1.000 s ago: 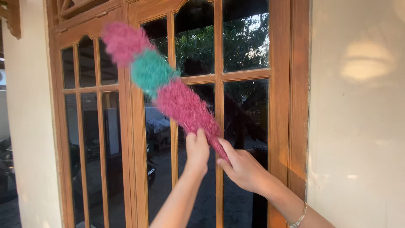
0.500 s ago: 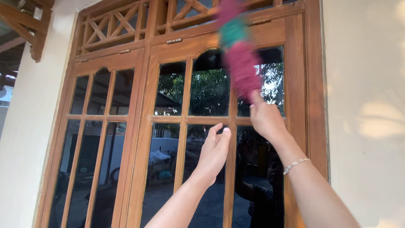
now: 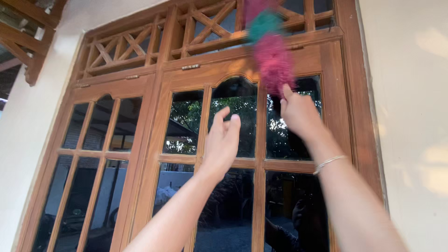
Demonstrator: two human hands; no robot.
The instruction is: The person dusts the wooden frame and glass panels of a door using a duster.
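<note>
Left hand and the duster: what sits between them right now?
In the head view, nothing solid: the open left hand is apart from the duster held by the right hand. Behind the gap is only the window frame.

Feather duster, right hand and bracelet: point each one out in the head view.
feather duster (image 3: pixel 273 58), head view, on the lower pink tuft.
right hand (image 3: pixel 298 114), head view, on the back of the hand gripping the duster's base.
bracelet (image 3: pixel 329 162), head view, on the silver chain across the wrist.

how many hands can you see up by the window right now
2. The left hand is raised open in front of the glass panes, holding nothing. The right hand grips the pink and teal feather duster against the upper window frame.
</note>
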